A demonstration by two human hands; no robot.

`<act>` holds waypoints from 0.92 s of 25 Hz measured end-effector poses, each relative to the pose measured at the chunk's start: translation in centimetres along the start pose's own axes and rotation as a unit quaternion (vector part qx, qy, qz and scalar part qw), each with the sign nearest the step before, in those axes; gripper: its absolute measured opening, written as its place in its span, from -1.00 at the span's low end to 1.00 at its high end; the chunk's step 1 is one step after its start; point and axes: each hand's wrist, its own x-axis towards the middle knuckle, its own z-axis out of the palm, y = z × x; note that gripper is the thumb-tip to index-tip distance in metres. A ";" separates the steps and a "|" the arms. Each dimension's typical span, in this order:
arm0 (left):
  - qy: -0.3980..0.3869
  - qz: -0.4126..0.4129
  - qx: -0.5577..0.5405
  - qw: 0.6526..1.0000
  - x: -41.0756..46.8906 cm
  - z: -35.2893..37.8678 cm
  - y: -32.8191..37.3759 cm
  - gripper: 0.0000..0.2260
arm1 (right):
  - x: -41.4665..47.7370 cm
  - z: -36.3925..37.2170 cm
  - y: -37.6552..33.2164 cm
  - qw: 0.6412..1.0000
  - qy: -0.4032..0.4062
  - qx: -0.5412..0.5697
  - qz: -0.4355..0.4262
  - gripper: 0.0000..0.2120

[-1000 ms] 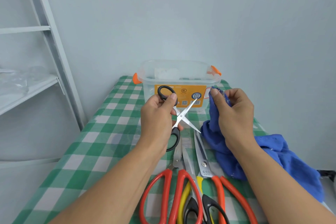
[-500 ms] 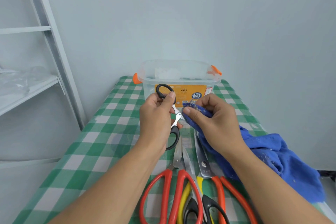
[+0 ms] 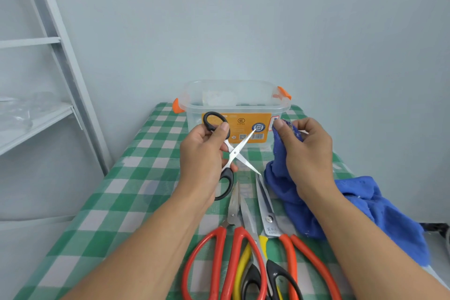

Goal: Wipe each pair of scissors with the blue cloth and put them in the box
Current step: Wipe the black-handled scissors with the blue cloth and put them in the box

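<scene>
Scissors with black handles [image 3: 235,153], blades open, are gripped in curled fingers of the left hand [image 3: 202,161] before the box [image 3: 233,100], while fingers of the right hand [image 3: 306,153] pinch the blue cloth [image 3: 365,207] just beside them: likely mid-wipe on pair 1, with 3 larger pairs [image 3: 232,217] waiting on the surface [image 3: 121,202].

Scissors: four pairs. One small black-handled pair [image 3: 233,153] is at mid-frame. Three lie at lower centre: a red-handled pair [image 3: 233,204], a yellow-and-black pair [image 3: 246,217] and an orange-handled pair [image 3: 269,219].
Blue cloth [image 3: 365,207]: one, right of centre.
Box [image 3: 233,102]: one, clear, upper centre.
Orange latches: two, one on the box's left [image 3: 176,106] and one on its right [image 3: 283,92].
Hands: two, a left hand [image 3: 202,161] and a right hand [image 3: 309,153].
Checked tablecloth [image 3: 117,202]: one.
Shelf unit [image 3: 60,39]: one, left edge.
</scene>
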 end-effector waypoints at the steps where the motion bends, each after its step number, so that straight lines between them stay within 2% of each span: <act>1: 0.001 0.001 -0.003 1.000 0.0 0.0 0.1 -0.85 | 0.1 -0.2 0.0 1.000 -0.006 0.004 0.009 -0.74; 6: 0.008 0.010 -0.008 1.000 0.1 -0.1 0.1 -0.86 | -0.1 -0.5 -0.1 0.998 -0.066 0.024 0.005 -0.63; 10: 0.006 0.007 -0.015 1.000 0.2 -0.1 0.1 -0.85 | -0.3 -1.0 -0.4 0.994 -0.101 0.042 0.014 -0.79; 15: 0.000 0.005 -0.015 1.000 0.1 -0.1 0.1 -0.86 | -0.9 -0.7 -0.8 0.985 -0.153 0.074 -0.034 -0.80; 17: -0.008 0.000 -0.015 1.000 0.1 0.0 0.0 -0.86 | -1.1 -0.3 -0.6 0.982 -0.155 0.094 -0.060 -0.77; 20: -0.019 -0.006 -0.012 1.000 0.0 0.2 -0.2 -0.86 | -1.5 0.6 -0.2 0.983 -0.152 0.032 -0.095 -0.75; 23: -0.031 -0.011 -0.016 0.999 0.0 0.2 -0.3 -0.85 | -1.4 1.1 -0.1 0.991 -0.107 -0.003 -0.080 -0.77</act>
